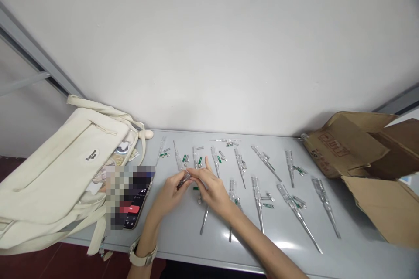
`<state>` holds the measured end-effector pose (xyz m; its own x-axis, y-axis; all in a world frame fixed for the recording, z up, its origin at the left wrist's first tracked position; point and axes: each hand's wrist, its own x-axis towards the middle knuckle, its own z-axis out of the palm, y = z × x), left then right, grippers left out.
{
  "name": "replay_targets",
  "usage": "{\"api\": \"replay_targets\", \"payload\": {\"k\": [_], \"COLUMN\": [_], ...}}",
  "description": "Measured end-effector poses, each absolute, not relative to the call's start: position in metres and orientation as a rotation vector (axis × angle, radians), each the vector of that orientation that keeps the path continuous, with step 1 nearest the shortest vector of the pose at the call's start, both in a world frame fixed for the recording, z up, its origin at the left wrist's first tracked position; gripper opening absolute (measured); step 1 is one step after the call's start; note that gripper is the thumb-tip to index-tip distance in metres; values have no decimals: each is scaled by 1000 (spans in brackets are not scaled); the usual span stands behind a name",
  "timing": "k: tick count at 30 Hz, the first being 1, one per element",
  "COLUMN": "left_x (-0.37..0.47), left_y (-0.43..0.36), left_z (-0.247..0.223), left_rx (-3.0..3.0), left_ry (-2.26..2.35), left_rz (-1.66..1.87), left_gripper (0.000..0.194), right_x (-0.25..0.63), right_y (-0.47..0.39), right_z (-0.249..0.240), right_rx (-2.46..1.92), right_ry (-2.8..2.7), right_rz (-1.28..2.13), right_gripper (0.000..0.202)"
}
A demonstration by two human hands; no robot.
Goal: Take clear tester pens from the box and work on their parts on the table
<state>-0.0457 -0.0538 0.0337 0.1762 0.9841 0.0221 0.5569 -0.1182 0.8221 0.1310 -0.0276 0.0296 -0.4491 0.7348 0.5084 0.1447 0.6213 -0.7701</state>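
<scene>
Over the table's front left part, my left hand [170, 194] is closed around the clear handle of a voltage tester screwdriver [184, 179]. The fingertips of my right hand [211, 188] pinch at the upper end of that handle, with the thumb or a finger sticking up. My fingers cover most of the held piece. A metal blade [204, 221] shows below my right hand; its upper part is hidden. Around my hands lie several clear tester screwdrivers [257, 189], each beside small parts such as a green circuit board [268, 205], springs and round metal cells.
A cream bag [59, 157] with straps covers the left end of the grey table [183, 244]. Beside it lies a phone [139, 200], partly pixelated. An open cardboard box [340, 152] stands at the right end, its flap reaching over the table. A white wall rises behind.
</scene>
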Motion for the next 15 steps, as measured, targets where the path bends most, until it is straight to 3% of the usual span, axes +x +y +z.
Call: {"api": "replay_targets", "payload": {"k": [12,15], "left_x": [-42,-40], "left_y": [-54,-54], "left_z": [35,36], "left_rx": [1722,1741], "left_ry": [1490,1506], "left_rz": [757,725], "left_gripper": [28,29], "right_x": [139,143], "right_y": [-9,-3], "right_z": [45,46], "right_rx": [-795,-798], "right_ry": [-1740,-1676], "right_rz": [1264,1395], "right_gripper": [15,21]}}
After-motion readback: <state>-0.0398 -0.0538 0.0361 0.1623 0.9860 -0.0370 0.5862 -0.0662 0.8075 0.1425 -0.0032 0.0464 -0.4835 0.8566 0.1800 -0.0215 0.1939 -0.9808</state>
